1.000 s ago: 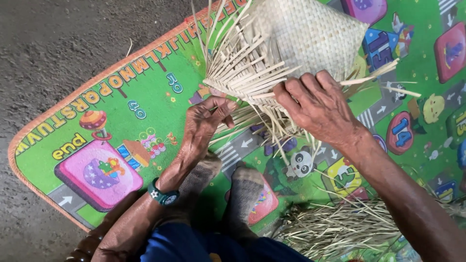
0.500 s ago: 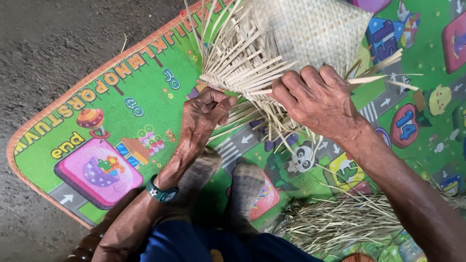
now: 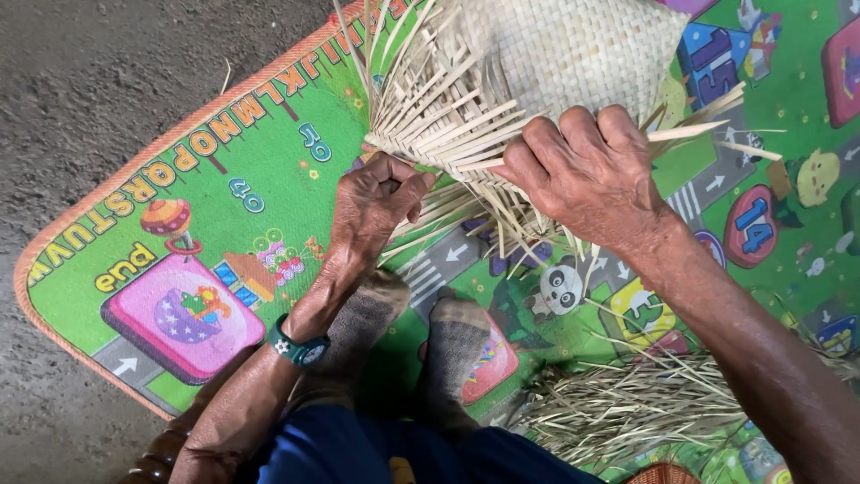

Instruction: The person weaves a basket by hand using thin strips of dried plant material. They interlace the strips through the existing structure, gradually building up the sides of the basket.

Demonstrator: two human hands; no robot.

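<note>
Gripping closer — both hands (image 3: 591, 175) on woven basket (image 3: 573, 49)

We see a rough grey concrete floor (image 3: 98, 81) filling the upper left and running down the left edge. Over it lies a bright green children's play mat (image 3: 269, 152) with an orange rounded border, printed with letters, numbers, road strips, a pink panel and cartoon animals. Soft, even daylight falls across everything, casting only faint shadows. We see no walls, windows or furniture.
</note>
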